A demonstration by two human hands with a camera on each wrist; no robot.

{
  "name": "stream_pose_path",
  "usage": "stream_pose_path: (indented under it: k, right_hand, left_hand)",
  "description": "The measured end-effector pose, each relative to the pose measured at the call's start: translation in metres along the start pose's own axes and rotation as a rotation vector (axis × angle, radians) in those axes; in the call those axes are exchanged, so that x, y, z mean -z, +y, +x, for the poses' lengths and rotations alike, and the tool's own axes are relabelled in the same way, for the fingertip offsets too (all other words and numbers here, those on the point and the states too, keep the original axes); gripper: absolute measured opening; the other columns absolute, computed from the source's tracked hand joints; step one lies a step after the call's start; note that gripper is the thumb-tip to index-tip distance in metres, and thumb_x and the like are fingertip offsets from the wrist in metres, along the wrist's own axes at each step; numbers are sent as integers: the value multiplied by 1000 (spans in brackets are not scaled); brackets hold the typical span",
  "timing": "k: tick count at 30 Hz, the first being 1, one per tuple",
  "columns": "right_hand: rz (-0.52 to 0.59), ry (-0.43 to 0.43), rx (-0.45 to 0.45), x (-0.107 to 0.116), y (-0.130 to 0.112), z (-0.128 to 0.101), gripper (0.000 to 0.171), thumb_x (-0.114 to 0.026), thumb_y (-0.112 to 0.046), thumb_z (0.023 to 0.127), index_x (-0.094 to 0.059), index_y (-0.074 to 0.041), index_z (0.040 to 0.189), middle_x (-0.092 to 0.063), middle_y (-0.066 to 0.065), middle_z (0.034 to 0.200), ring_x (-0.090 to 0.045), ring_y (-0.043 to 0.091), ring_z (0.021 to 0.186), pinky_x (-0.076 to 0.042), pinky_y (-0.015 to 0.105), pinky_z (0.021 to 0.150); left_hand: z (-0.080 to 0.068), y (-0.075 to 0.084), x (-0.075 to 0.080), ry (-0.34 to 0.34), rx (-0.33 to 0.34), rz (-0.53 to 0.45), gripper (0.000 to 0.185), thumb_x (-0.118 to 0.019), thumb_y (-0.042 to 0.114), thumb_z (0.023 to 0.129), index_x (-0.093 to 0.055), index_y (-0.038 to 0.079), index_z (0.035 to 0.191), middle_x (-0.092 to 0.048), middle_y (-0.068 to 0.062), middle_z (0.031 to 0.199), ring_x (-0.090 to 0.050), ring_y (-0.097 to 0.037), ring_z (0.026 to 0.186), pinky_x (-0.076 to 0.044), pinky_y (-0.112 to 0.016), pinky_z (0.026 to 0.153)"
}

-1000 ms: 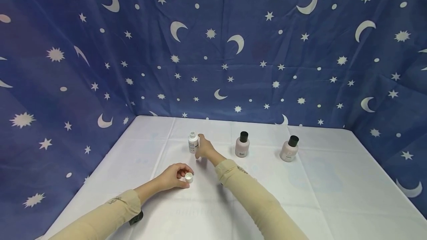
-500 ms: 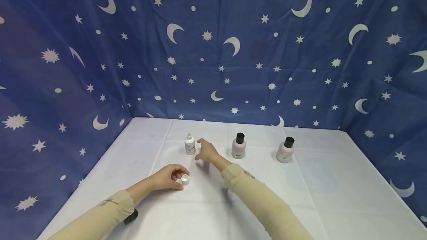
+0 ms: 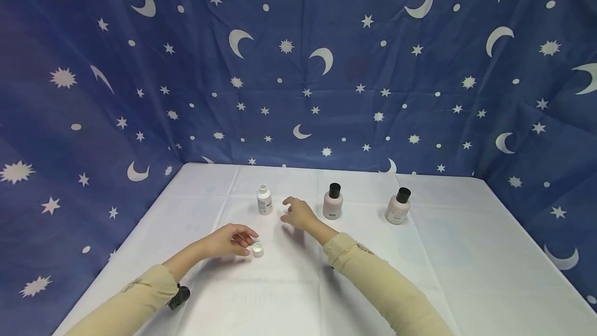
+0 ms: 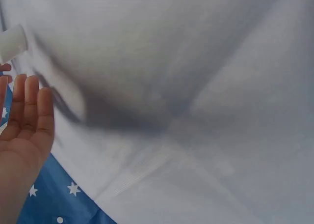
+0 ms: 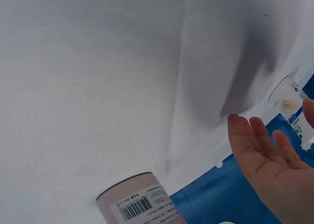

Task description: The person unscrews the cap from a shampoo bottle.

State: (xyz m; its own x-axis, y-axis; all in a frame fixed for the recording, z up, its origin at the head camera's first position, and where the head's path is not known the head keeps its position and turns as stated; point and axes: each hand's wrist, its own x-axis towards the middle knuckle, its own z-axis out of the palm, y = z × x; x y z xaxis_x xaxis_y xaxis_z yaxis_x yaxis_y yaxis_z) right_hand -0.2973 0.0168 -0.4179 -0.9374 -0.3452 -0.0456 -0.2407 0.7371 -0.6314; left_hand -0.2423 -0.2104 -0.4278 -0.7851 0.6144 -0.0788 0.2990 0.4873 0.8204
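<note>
A small white bottle (image 3: 264, 201) with a printed label stands uncapped on the white table. To its right my right hand (image 3: 300, 215) hovers apart from it, fingers relaxed and holding nothing. A white cap (image 3: 258, 250) lies on the cloth with its hollow side up. Just left of the cap is my left hand (image 3: 228, 240), its fingers loosely spread and not gripping it. In the left wrist view the cap (image 4: 13, 43) appears beyond the fingertips. In the right wrist view the white bottle (image 5: 290, 103) is partly hidden behind the right hand (image 5: 270, 165).
Two pink bottles with black caps stand further right, one nearer (image 3: 332, 205) and one farther (image 3: 398, 208). A black device (image 3: 179, 297) shows under the left sleeve. A blue curtain (image 3: 280, 66) with moons and stars rises behind the table (image 3: 373, 284).
My right hand has let go of the white bottle and drawn away to the right. My left hand has released the cap and moved slightly left.
</note>
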Motion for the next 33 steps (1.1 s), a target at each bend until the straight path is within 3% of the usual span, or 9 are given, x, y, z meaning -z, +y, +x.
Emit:
stream_pose_path:
  k: [7, 13, 22, 28, 33]
  right_hand:
    - [-55, -6, 96, 5, 4, -13, 26, -67, -6, 81, -65, 1, 106, -68, 18, 99, -64, 29, 91, -54, 38, 80]
    - [-75, -21, 155, 10, 7, -26, 23, -67, -5, 81, -66, 0, 104, -69, 16, 97, -65, 28, 90, -54, 37, 78]
    - [-74, -18, 210, 21, 13, -40, 22, -66, -3, 82, -66, 3, 103, -69, 17, 96, -64, 28, 91, -53, 41, 80]
    - [-54, -7, 277, 24, 34, -43, 19, -66, -8, 83, -66, 0, 100, -68, 12, 92, -63, 22, 85, -53, 34, 76]
    - [-39, -11, 267, 29, 39, -50, 19, -66, -7, 84, -65, 2, 101, -68, 14, 93, -63, 24, 88, -53, 37, 79]
  left_hand:
    - [1, 12, 5, -21, -46, 20, 40, -67, 4, 84, -54, -15, 116, -61, -26, 103, -62, -32, 95, -54, -37, 88]
    - [8, 25, 0, 26, -68, 10, 37, -66, 2, 85, -55, -14, 115, -61, -30, 105, -63, -34, 96, -54, -30, 86]
    - [26, 46, -16, 172, -75, -56, 28, -61, 7, 90, -60, -10, 112, -62, -29, 108, -64, -15, 90, -52, -18, 78]
    - [34, 59, -21, 199, -94, -60, 25, -61, 7, 90, -62, -8, 110, -64, -27, 107, -65, -21, 90, -52, -19, 78]
    - [46, 66, -26, 220, -108, -63, 25, -61, 8, 91, -62, -8, 109, -64, -26, 106, -65, -24, 90, -53, -19, 77]
